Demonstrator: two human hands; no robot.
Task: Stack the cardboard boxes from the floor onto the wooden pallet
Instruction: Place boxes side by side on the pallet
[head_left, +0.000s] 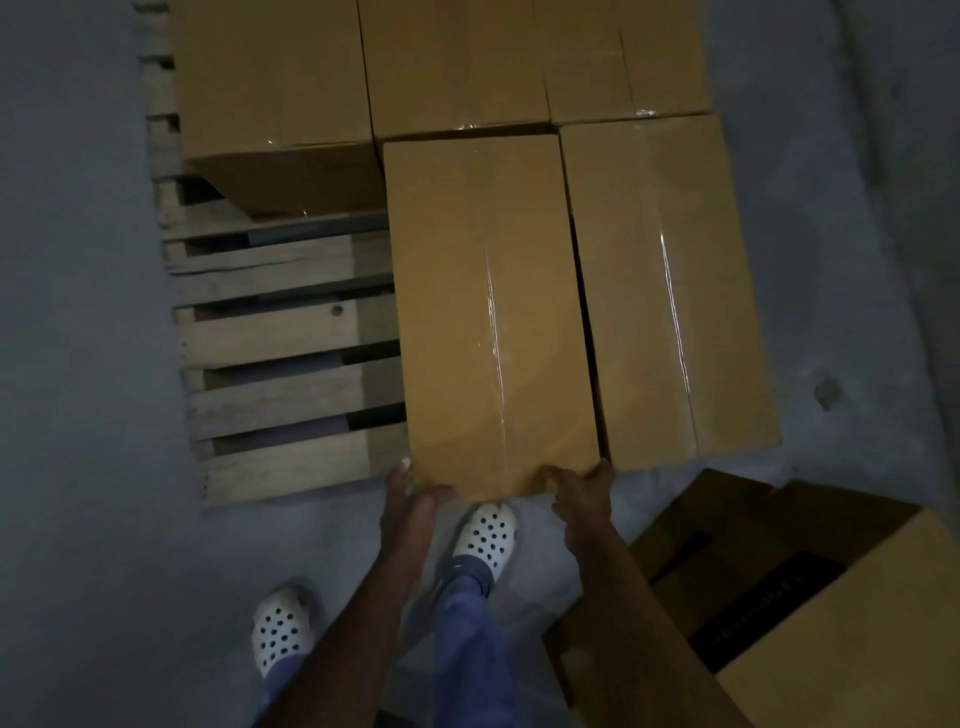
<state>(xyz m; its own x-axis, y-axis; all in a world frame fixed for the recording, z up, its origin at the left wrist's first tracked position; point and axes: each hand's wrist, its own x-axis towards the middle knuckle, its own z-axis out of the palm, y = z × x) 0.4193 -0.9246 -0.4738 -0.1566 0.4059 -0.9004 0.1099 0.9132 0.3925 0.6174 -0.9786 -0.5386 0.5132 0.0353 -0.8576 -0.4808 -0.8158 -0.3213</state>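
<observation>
Cardboard box gripped at its near corners, left hand and right hand both curled on it, wooden pallet beyond the left hand.

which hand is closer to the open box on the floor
Right. The right hand grips the taped box just left of the open box; the left hand grips its other near corner, farther off.

Both forearms bare, reaching fwd & down from the lower edge, approx. parallel. L hand: wrist straight, fingers wrapped round near-left corner of the box, one fingertip showing on its side. R hand: fingers curled over near edge by right corner, thumb spread outward.
</observation>
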